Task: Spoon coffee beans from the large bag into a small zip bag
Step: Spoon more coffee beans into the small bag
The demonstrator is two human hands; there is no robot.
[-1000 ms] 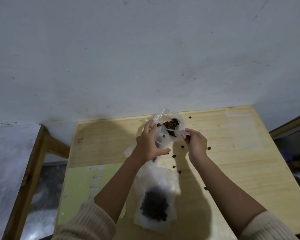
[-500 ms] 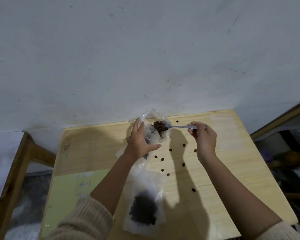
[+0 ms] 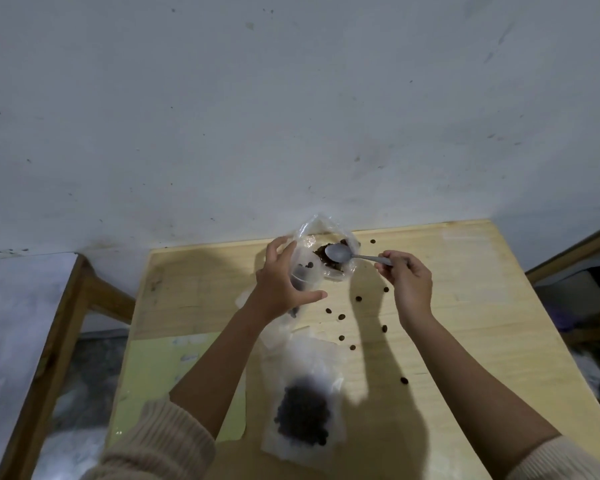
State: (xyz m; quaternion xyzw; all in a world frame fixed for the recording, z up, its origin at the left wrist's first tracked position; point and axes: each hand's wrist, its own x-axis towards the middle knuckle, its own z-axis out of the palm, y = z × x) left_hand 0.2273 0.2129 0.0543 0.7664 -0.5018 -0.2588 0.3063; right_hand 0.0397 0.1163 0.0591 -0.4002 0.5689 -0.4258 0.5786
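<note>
My left hand (image 3: 281,289) grips a small clear zip bag (image 3: 300,273) upright, with a few beans inside it. Just behind it, at the table's far edge, stands the crumpled large clear bag (image 3: 321,233) with dark coffee beans (image 3: 323,259) in it. My right hand (image 3: 407,280) pinches the handle of a metal spoon (image 3: 340,252). The spoon's bowl looks empty and hovers over the large bag's beans.
A flat small bag filled with beans (image 3: 305,410) lies near the front of the wooden table (image 3: 465,306). Several loose beans (image 3: 342,317) are scattered between my hands. A pale green sheet (image 3: 160,368) lies at the left. The wall is close behind.
The spoon, heaped with beans at the small bag's mouth half a second ago, is now empty and sits over the large bag. My left hand still holds the small bag.
</note>
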